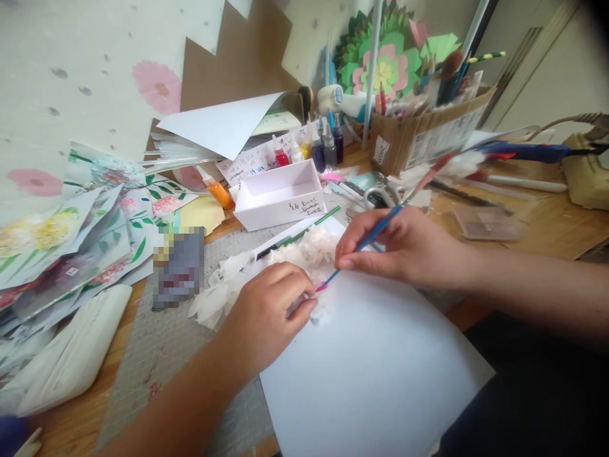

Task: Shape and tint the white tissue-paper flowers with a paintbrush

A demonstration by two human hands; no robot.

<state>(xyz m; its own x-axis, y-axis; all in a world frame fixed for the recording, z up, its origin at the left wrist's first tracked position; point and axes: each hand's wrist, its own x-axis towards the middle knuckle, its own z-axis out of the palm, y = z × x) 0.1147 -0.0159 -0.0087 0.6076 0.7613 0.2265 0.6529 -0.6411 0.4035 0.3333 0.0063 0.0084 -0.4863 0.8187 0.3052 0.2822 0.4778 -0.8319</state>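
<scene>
My right hand (399,247) pinches a thin blue paintbrush (375,233) whose pink-tipped bristles touch a small white tissue-paper piece (320,303). My left hand (269,311) is closed, its fingers pressing that white piece down on a large white sheet (375,368). More crumpled white tissue petals (304,251) lie just behind both hands, on the sheet's far edge.
An empty white box (280,197) stands behind the hands, with small dye bottles (323,149) beyond it. A cardboard box of brushes and pens (428,130) sits at the back right. Flower prints (71,235) pile up at the left. A grey cutting mat (162,343) lies under the sheet.
</scene>
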